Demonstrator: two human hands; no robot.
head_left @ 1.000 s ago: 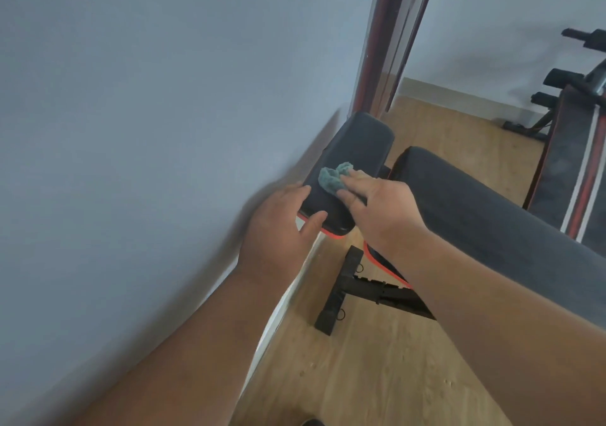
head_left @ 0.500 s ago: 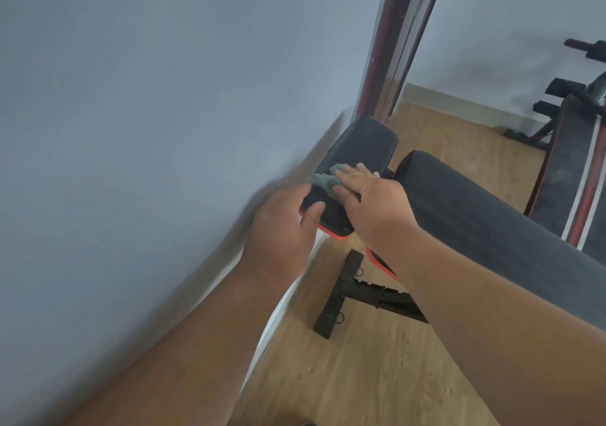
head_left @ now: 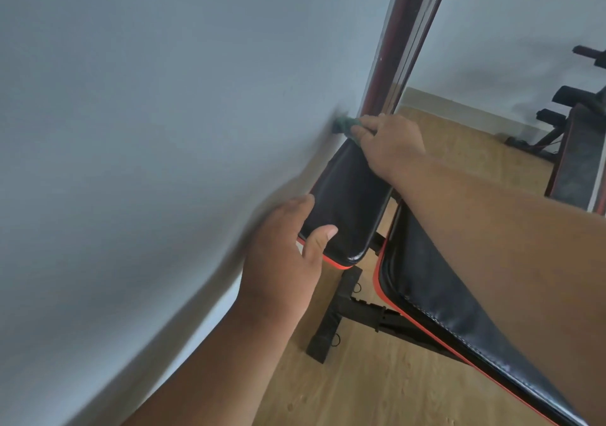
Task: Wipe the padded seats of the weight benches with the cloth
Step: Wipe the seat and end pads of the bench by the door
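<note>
A black padded seat point(head_left: 347, 202) with a red lower rim stands close to the grey wall. My left hand point(head_left: 285, 255) grips its near corner, thumb lying on the pad's top. My right hand point(head_left: 390, 143) presses a green cloth point(head_left: 347, 127) onto the seat's far end, next to the wall; most of the cloth is hidden under my fingers. The long black back pad point(head_left: 442, 297) of the same bench runs off to the lower right, partly covered by my right forearm.
The grey wall point(head_left: 147, 130) fills the left half. A dark red door frame point(head_left: 396, 38) rises behind the seat. The bench's black steel foot point(head_left: 331, 324) rests on the wood floor point(head_left: 377, 389). A second bench point(head_left: 577, 163) with black roller pads stands at the far right.
My right hand has slid the cloth from the near part of the seat to its far end by the wall. My left hand keeps its grip on the near corner.
</note>
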